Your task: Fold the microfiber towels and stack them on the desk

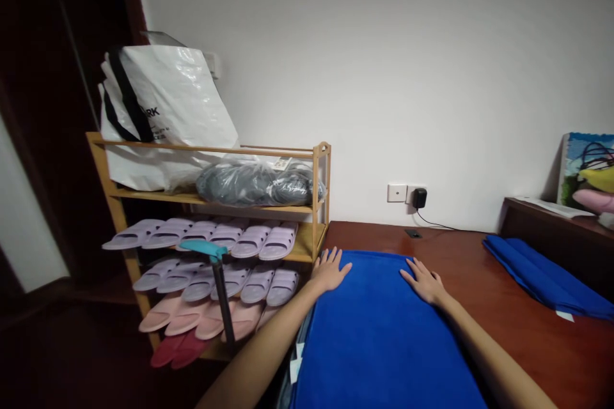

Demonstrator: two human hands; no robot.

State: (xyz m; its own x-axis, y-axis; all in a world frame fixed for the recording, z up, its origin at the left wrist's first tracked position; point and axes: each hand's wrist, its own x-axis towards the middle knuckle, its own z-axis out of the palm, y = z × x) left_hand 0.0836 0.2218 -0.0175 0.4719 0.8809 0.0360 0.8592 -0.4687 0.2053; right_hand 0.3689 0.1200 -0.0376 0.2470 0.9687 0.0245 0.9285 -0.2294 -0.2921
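Backed by a white wall [364, 77], a red-brown table [460, 262] is partly covered by a blue cloth [378, 332], laid flat between and nearer than the left hand [330, 270] and the right hand [425, 281], its far corners touched by both, palms down and fingers spread apart. White tags [295, 370] are seen nearer than the left hand, at the cloth's edge. Right of the right hand a folded cloth [547, 278] is laid, beyond it a plug [419, 197] is mounted, and left of the left hand slippers [278, 241] are lined up on a rack [316, 188].
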